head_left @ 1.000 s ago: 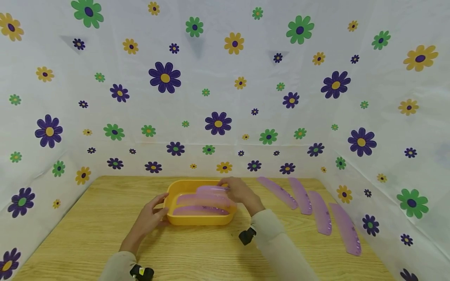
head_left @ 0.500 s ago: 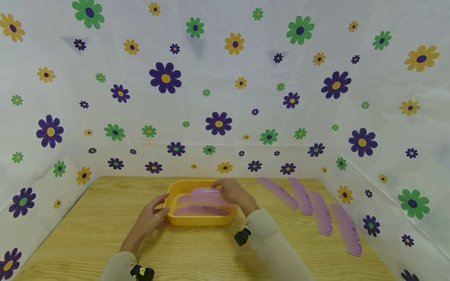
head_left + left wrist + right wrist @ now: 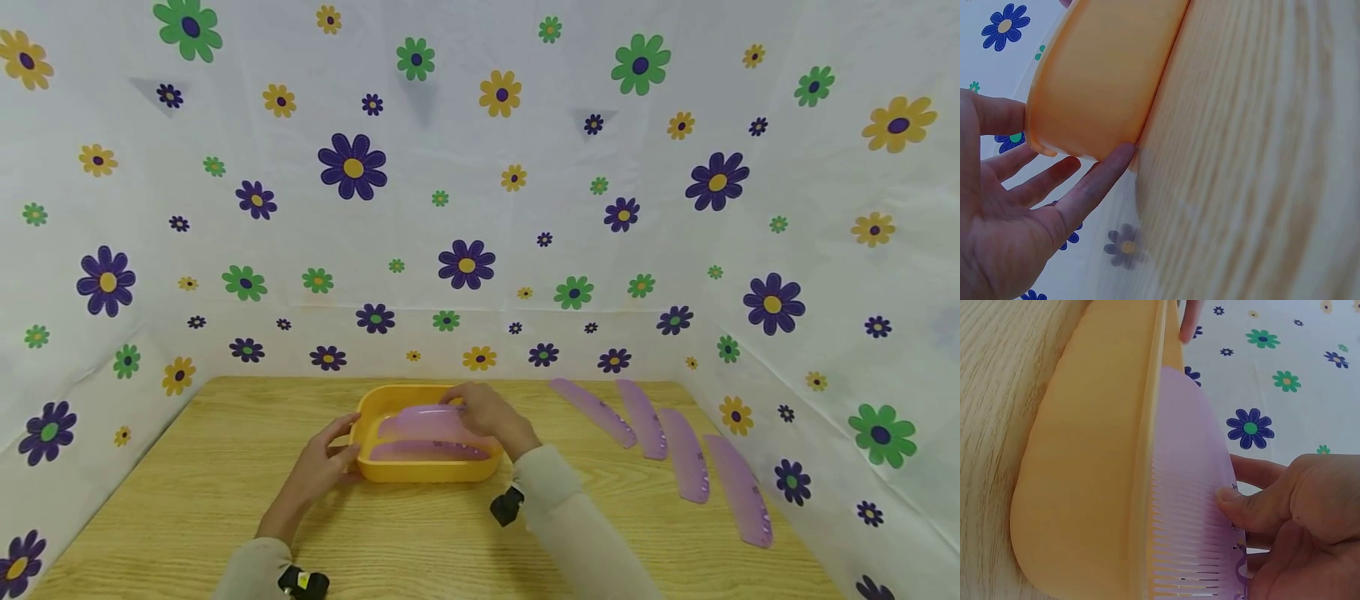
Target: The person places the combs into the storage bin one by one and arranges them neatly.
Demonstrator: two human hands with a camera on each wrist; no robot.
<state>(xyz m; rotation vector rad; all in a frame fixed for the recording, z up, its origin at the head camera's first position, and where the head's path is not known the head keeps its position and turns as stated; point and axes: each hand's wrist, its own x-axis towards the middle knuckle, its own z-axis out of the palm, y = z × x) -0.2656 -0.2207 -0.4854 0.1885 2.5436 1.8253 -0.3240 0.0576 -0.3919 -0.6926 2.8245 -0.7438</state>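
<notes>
Leftward goes my right hand (image 3: 491,419), pinching a purple comb (image 3: 427,422) over the yellow tray (image 3: 367,408).
Light, stiff, fine-toothed: I grip its spine; my left hand (image 3: 318,467) steadies the tray, fingers straight.

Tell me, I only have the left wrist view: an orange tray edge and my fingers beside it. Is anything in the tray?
Observer: Yes, purple combs lie in the yellow tray.
Operator: What is the right hand doing?
Observer: The right hand pinches one purple comb over the tray, thumb on its teeth.
Operator: Any combs outside?
Observer: Four loose combs lie on the wooden table, to the right.
Operator: And my left hand?
Observer: The left hand touches the tray's left end, fingers straight.
</notes>
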